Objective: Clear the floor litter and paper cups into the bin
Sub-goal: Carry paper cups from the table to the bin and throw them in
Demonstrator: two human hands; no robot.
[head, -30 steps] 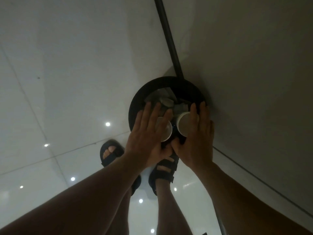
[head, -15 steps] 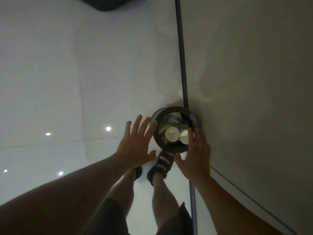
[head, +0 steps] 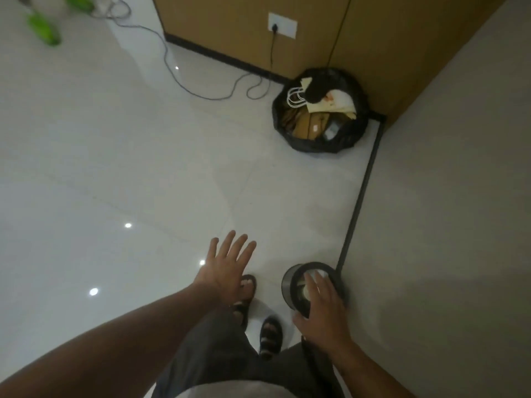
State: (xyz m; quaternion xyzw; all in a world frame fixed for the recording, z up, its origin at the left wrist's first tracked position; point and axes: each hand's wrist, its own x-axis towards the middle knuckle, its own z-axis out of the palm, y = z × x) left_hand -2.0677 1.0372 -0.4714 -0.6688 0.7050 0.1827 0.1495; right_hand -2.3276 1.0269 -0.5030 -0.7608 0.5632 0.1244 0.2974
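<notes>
Head view. Glossy white tiled floor (head: pixel 115 153) with ceiling-light reflections; plain grey wall (head: pixel 459 196) on the right, a thin black skirting strip (head: pixel 360 196) along its foot. Far side: brown wooden panelling (head: pixel 230 24) carrying a white wall socket (head: pixel 282 25), plug in; a grey cable (head: pixel 172 64) loops loosely over the far floor. Blurred green objects (head: pixel 43 30) at far left, unidentifiable. In the far right corner, a large open black bin bag (head: pixel 316 146) holding flattened cardboard and a white paper carrier bag (head: pixel 330 103) with cord handles. Near right, touching the skirting, a small round black bin (head: pixel 288 285); pale paper cups (head: pixel 305 291) show inside, partly hidden. Right hand (head: pixel 321 308) is over the bin mouth, fingers straight and close together; contact with the rim unclear. Left hand (head: pixel 227 268) is over the floor left of the bin, fingers straight and spread, holding nothing. Feet in black sandals (head: pixel 270 337) stand just beside the bin.
</notes>
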